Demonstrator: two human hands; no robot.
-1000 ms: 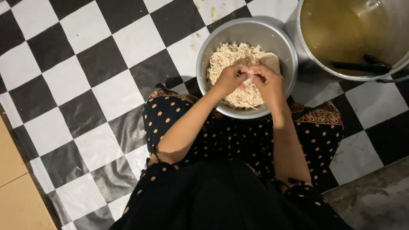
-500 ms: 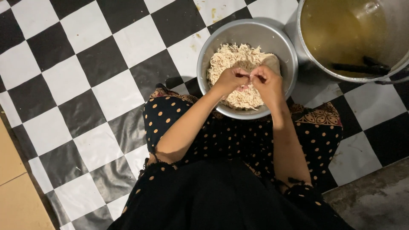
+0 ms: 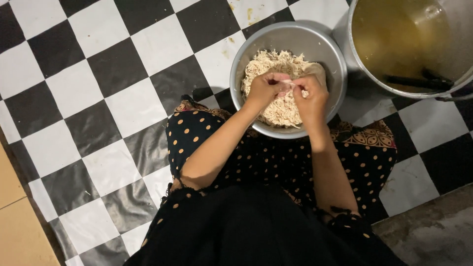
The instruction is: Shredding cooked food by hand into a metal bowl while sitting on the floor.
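Note:
A round metal bowl stands on the checkered floor in front of my knees, filled with pale shredded meat. Both hands hover over the bowl's middle. My left hand and my right hand pinch the same small pale piece of meat between their fingertips. A larger unshredded chunk lies at the bowl's right side, partly hidden behind my right hand.
A big metal pot of yellowish broth with a dark ladle in it stands at the upper right, touching the bowl's side. Black-and-white checkered sheet covers the floor; bare concrete lies lower right, tan tiles lower left.
Both hands stay over the bowl, fingers working slightly at the piece between them. Bowl and pot have not moved.

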